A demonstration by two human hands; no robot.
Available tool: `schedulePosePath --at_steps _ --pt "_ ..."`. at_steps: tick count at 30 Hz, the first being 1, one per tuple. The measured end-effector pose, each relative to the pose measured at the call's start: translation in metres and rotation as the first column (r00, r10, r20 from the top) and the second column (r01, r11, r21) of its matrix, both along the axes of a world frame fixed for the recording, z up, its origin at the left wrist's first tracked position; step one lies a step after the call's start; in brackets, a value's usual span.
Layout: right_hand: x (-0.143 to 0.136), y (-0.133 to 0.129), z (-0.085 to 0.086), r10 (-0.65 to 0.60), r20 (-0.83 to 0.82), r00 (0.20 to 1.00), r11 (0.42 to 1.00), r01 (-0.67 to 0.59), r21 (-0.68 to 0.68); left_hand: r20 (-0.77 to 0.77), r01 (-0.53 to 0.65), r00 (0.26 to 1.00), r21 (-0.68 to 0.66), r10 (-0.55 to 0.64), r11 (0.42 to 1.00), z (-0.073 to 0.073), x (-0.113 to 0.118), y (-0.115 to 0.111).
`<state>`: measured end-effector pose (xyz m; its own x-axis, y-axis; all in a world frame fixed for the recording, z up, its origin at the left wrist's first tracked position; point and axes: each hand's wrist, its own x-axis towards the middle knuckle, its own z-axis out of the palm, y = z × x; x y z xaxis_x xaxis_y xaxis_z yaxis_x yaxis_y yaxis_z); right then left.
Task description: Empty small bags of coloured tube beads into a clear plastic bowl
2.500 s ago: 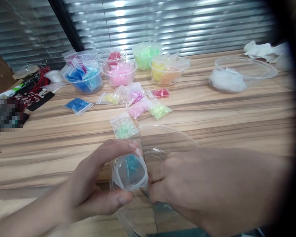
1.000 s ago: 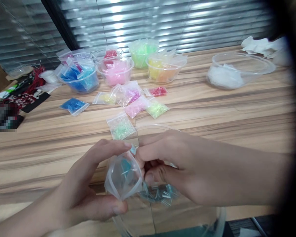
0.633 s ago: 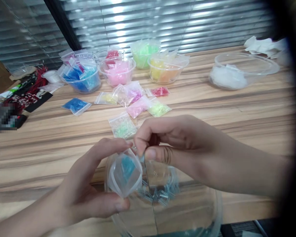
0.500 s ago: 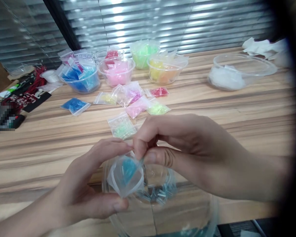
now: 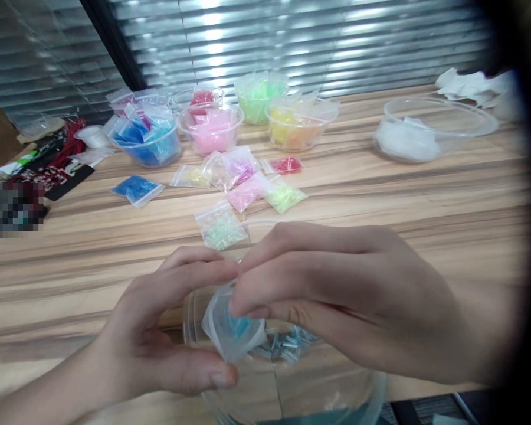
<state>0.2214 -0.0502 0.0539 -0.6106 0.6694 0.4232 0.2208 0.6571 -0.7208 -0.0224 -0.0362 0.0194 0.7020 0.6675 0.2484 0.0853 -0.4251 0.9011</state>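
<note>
My left hand [image 5: 159, 327] holds a small clear plastic zip bag [image 5: 221, 336] between thumb and fingers, its mouth spread open toward me. Teal-blue material [image 5: 239, 326] shows inside. Over the bag's mouth, my right hand [image 5: 336, 289] is closed, with thumb and fingertips at or inside the opening; what they pinch is hidden. Below both hands stands a clear round plastic tub [image 5: 379, 392]. Short clear bluish tube pieces [image 5: 287, 345] lie under the hands; I cannot tell whether a smaller dish holds them.
Beyond my hands lie several small bags, including a pale green one [image 5: 221, 226] and a blue one [image 5: 138, 190]. Behind them stand clear tubs of blue [image 5: 147, 154], pink [image 5: 210, 140], green and yellow-orange bags. A tub with white material [image 5: 407, 141] is at right.
My right hand has moved down and left, its fingertips now over the bag's mouth instead of gripping its edge. The bag has shifted slightly right in my left hand.
</note>
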Motion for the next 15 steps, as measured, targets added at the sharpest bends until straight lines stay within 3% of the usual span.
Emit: schedulePosePath --at_steps 3,9,15 --pt "-0.0028 -0.0009 0.0038 0.015 -0.017 1.000 1.000 -0.015 0.022 -0.025 -0.019 0.999 0.044 0.020 0.999 0.0010 0.0010 0.0014" --pt "-0.0062 0.0017 0.0068 0.136 0.172 0.976 0.988 -0.147 0.053 -0.040 0.026 0.999 0.069 -0.023 0.997 -0.0012 -0.0024 0.0031" --pt "-0.0022 0.0031 0.0066 0.195 0.253 0.947 0.968 -0.227 0.103 -0.042 -0.023 0.999 0.167 0.030 0.986 -0.0022 -0.0018 0.0023"
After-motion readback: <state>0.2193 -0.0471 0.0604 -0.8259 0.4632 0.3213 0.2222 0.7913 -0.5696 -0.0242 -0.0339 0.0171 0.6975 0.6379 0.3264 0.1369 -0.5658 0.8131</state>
